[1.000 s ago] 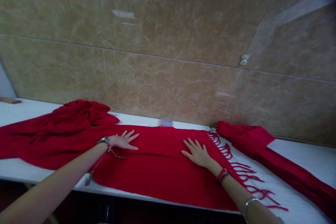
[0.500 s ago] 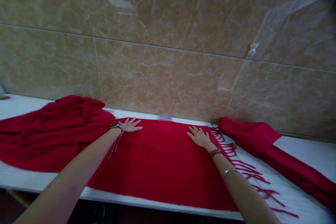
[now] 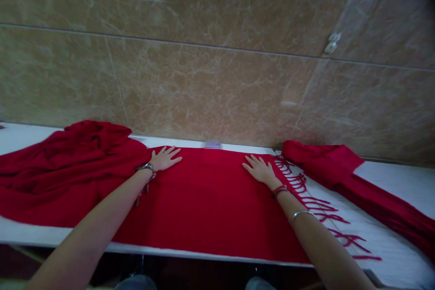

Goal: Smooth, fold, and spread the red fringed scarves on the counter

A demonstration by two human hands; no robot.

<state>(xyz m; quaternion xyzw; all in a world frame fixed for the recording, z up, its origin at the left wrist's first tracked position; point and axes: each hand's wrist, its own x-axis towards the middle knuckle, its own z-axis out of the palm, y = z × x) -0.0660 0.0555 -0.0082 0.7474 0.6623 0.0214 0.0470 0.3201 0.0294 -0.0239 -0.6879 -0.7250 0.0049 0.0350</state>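
A red fringed scarf (image 3: pixel 210 204) lies spread across the white table, smooth in the middle and bunched into folds at the left. My left hand (image 3: pixel 165 158) rests flat on it near the back edge, fingers spread, beside the bunched part. On the right, my right hand (image 3: pixel 261 170) also presses flat with fingers apart, close to the fringed end (image 3: pixel 299 186). Neither hand grips anything. Between the hands, at the scarf's back edge, sits a small pale label or packet (image 3: pixel 212 145); its print is too small to read.
A second folded red cloth (image 3: pixel 319 163) lies to the right of the fringe, running toward the table's right side. Behind the white table (image 3: pixel 384 176) stands a brown marbled tile wall (image 3: pixel 204 90) with a small white fitting (image 3: pixel 332 43). The table's front edge is close to me.
The camera view has tilted slightly downward, and my knees now show below the table edge. Both hands stay flat on the scarf in nearly the same places.
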